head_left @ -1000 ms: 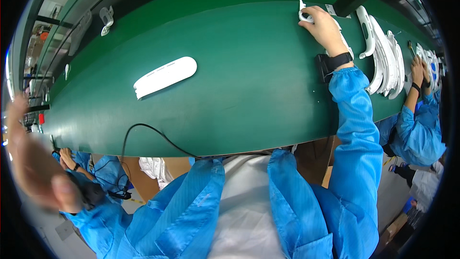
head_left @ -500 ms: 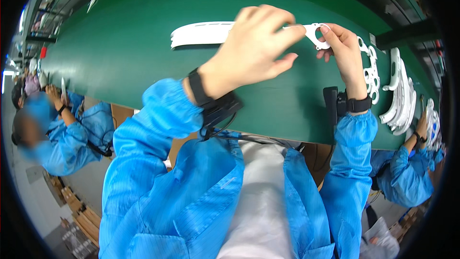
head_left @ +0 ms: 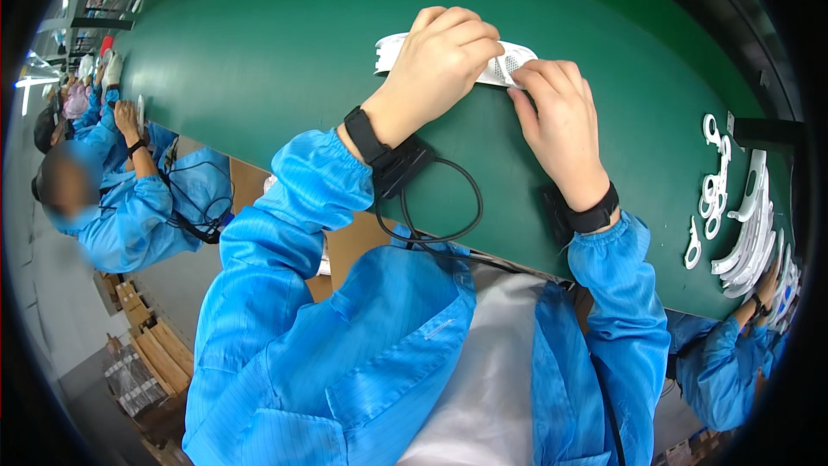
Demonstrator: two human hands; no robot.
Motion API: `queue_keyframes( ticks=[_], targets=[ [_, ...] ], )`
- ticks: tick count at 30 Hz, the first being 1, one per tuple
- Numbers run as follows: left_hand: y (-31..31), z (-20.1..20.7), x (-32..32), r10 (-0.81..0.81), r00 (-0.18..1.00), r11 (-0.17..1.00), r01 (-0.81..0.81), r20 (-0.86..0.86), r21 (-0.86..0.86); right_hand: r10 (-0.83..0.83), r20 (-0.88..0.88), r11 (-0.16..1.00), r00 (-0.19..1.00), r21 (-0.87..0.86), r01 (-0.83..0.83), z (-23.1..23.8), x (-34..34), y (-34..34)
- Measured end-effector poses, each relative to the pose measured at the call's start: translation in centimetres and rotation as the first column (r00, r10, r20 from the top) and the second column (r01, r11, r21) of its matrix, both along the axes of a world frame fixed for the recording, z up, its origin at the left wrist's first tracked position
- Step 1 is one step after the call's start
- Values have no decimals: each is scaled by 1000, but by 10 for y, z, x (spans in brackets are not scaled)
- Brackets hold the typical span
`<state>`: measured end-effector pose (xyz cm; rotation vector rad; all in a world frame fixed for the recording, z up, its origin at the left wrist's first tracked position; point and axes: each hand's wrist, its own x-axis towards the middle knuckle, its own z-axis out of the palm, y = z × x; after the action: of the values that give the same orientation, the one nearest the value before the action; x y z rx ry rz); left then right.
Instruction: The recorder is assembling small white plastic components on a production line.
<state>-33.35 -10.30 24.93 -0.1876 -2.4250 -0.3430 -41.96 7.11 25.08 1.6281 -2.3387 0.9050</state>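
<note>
A long, curved white plastic part (head_left: 392, 50) lies on the green table in front of me; a perforated grille shows near its right end. My left hand (head_left: 444, 60) reaches across its middle, fingers curled and closed on its edge. At the right end, my right hand (head_left: 561, 116) has its fingers bent together around the tip, thumb at the near side. My hands cover much of the part, and the fingertips' exact contact is partly hidden.
To the right lie several white ring-shaped pieces (head_left: 709, 194), with a single one (head_left: 693, 246) nearer me. Beyond them is a stack of curved white parts (head_left: 749, 237). Co-workers in blue sit left (head_left: 129, 207) and right (head_left: 720, 371). A black cable (head_left: 480, 207) loops below my left wrist.
My right hand has let go of the ring-shaped piece and moved left to the curved part. A single ring piece now lies at the right. The view has shifted.
</note>
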Motion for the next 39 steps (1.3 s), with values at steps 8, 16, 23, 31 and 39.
queue_keyframes(
  ticks=[8, 16, 23, 31, 39],
  targets=[
    [-4, -10, -13, 93, 978, 995, -97, 185, 13, -83, 48, 994, 995, 70, 80, -11, -2, -12],
    [-3, 8, -13, 60, 949, 998, -66, 310, 9, -120, 91, 984, 989, 144, 106, -7, -9, -17],
    [-1, 0, 1, 30, 904, 997, -56, 426, 49, 159, 148, 971, 976, 157, -182, -1, -32, -10],
    [-4, -8, 9, 26, 917, 999, -41, 398, 29, 121, 59, 991, 991, 56, -124, -13, -24, -3],
    [-23, 0, 42, 105, 864, 964, -210, 493, 162, 299, -102, 951, 949, 114, -287, 3, -18, -13]
  ],
)
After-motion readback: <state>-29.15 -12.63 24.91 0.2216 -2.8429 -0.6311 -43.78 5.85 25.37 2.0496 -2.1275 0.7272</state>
